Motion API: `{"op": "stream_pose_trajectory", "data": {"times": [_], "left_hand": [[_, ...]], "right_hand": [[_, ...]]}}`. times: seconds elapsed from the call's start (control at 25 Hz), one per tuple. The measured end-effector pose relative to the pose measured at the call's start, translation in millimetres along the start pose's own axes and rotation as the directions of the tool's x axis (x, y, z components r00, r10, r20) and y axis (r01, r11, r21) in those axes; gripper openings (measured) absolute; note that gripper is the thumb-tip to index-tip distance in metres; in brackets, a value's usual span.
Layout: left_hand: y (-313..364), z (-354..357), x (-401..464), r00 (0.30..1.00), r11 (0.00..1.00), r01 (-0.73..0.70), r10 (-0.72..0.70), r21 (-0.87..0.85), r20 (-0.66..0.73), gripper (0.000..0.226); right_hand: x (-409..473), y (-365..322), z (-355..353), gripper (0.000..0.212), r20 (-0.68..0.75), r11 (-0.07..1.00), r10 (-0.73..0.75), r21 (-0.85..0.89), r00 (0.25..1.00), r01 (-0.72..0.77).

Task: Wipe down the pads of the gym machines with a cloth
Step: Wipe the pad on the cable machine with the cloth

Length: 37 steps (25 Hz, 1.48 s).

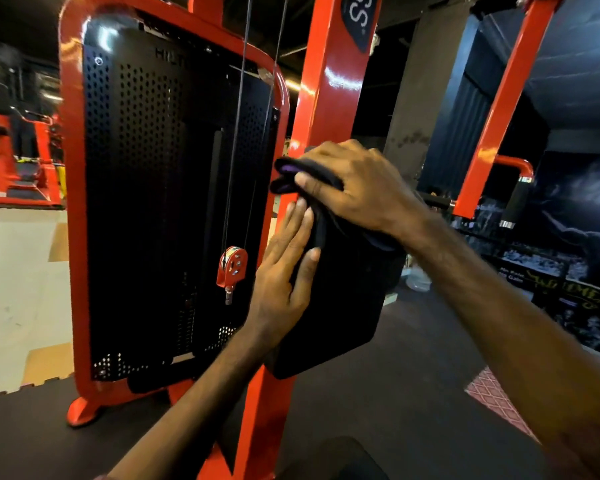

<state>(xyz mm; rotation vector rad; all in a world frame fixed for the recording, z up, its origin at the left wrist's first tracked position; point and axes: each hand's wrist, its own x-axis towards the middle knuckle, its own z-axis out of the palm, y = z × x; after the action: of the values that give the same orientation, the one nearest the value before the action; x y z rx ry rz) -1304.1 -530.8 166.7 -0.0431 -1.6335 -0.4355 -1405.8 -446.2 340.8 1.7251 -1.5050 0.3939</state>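
Fingers (293, 223) flat on pad (340, 306), "SS" post (329, 81)

- Two hands — the left hand (284, 268) and the right hand (347, 188) — on the one black back pad (340, 306).
- One dark cloth (305, 174) at the pad's top.
- One red pulley (232, 266) left of the pad.
- Two steel cables (238, 133) above that pulley.

Cloth (302, 174) under right hand (354, 188) fingers: soft dark fabric, purple edging, matt. Pad (340, 299) under left hand (284, 268) fingers: black smooth upholstery, low sheen. Upright post (329, 81) above fingertips: red painted metal, glossy, glare streaks. Guard panel (146, 188) left of fingers: black perforated sheet metal, matt. Pulley (232, 266): red glossy metal. Floor (395, 393): dark matt rubbery mat.
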Motion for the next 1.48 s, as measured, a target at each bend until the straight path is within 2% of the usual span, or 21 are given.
{"op": "stream_pose_trajectory", "data": {"times": [0.08, 0.16, 0.2, 0.24, 0.28, 0.4, 0.48, 0.6, 0.64, 0.76, 0.8, 0.84, 0.92, 1.0, 1.08, 1.16, 1.24, 1.36, 1.4, 1.44, 1.48], "left_hand": [[3, -8, -16, 1.0, 1.0, 0.001, -0.001, -0.002, -0.013, 0.049], [2, -22, -39, 0.996, 0.997, 0.07, -0.071, -0.024, -0.062, 0.038], [0, -30, -52, 0.985, 0.99, 0.137, -0.14, -0.036, -0.102, 0.026], [-3, -39, -65, 0.965, 0.975, 0.216, -0.22, -0.046, -0.14, 0.017], [-5, -50, -77, 0.94, 0.955, 0.291, -0.296, -0.054, -0.171, 0.017], [-7, -77, -102, 0.904, 0.921, 0.388, -0.387, -0.033, -0.183, 0.024], [-3, -88, -108, 0.907, 0.918, 0.396, -0.391, 0.005, -0.154, 0.023], [2, -94, -107, 0.908, 0.919, 0.393, -0.389, -0.004, -0.156, 0.022], [4, -93, -107, 0.906, 0.919, 0.395, -0.391, -0.009, -0.162, 0.021], [5, -94, -103, 0.91, 0.922, 0.386, -0.382, -0.007, -0.162, 0.02], [5, -96, -102, 0.913, 0.925, 0.379, -0.375, -0.009, -0.159, 0.02], [6, -97, -101, 0.918, 0.93, 0.368, -0.365, -0.01, -0.153, 0.019], [8, -97, -99, 0.931, 0.94, 0.342, -0.339, 0.0, -0.131, 0.017], [5, -99, -97, 0.937, 0.945, 0.326, -0.32, 0.021, -0.139, 0.017], [2, -98, -93, 0.944, 0.951, 0.307, -0.3, 0.038, -0.139, 0.017], [6, -96, -84, 0.96, 0.964, 0.265, -0.261, 0.03, -0.104, 0.015], [12, -89, -72, 0.974, 0.974, 0.224, -0.222, 0.035, -0.032, 0.016], [14, -79, -56, 0.984, 0.988, 0.147, -0.151, 0.05, 0.09, 0.03], [12, -75, -50, 0.983, 0.993, 0.106, -0.114, 0.058, 0.141, 0.037], [10, -69, -45, 0.98, 0.996, 0.062, -0.074, 0.067, 0.185, 0.044], [8, -61, -40, 0.973, 0.997, 0.023, -0.039, 0.07, 0.228, 0.05]], "right_hand": [[2, 0, -5, 0.052, -0.016, 0.998, 0.067, -0.022, 0.998, -0.067], [-17, -22, 15, 0.048, 0.002, 0.951, -0.064, -0.303, 0.998, 0.062], [-34, -40, 29, 0.047, 0.08, 0.907, -0.159, -0.382, 0.984, 0.177], [-54, -57, 47, 0.046, 0.147, 0.871, -0.249, -0.399, 0.957, 0.287], [-75, -71, 61, 0.045, 0.21, 0.844, -0.312, -0.387, 0.927, 0.371], [-92, -77, 70, 0.044, 0.273, 0.796, -0.361, -0.407, 0.892, 0.447], [-80, -70, 59, 0.047, 0.224, 0.791, -0.315, -0.475, 0.922, 0.386], [-81, -77, 61, 0.053, 0.103, 0.849, -0.166, -0.491, 0.981, 0.195], [-97, -87, 73, 0.055, 0.129, 0.854, -0.172, -0.475, 0.977, 0.213], [-153, -116, 108, 0.057, 0.36, 0.791, -0.328, -0.401, 0.873, 0.463], [-155, -112, 109, 0.056, 0.375, 0.773, -0.36, -0.392, 0.854, 0.498], [-146, -107, 104, 0.054, 0.346, 0.786, -0.358, -0.39, 0.868, 0.479], [-126, -98, 96, 0.052, 0.2, 0.843, -0.264, -0.428, 0.944, 0.326], [-127, -106, 109, 0.049, 0.105, 0.857, -0.204, -0.462, 0.973, 0.229], [-164, -127, 150, 0.045, 0.178, 0.835, -0.262, -0.45, 0.949, 0.315], [-208, -140, 189, 0.053, 0.271, 0.791, -0.318, -0.452, 0.908, 0.412], [-225, -132, 200, 0.06, 0.158, 0.788, -0.349, -0.483, 0.924, 0.381], [-243, -120, 179, 0.045, 0.123, 0.836, -0.364, -0.394, 0.923, 0.382], [-255, -118, 167, 0.04, 0.061, 0.877, -0.348, -0.332, 0.935, 0.348], [-267, -116, 155, 0.041, -0.012, 0.932, -0.268, -0.257, 0.963, 0.256], [-279, -116, 145, 0.047, -0.112, 0.989, -0.096, -0.123, 0.989, 0.082]]}}
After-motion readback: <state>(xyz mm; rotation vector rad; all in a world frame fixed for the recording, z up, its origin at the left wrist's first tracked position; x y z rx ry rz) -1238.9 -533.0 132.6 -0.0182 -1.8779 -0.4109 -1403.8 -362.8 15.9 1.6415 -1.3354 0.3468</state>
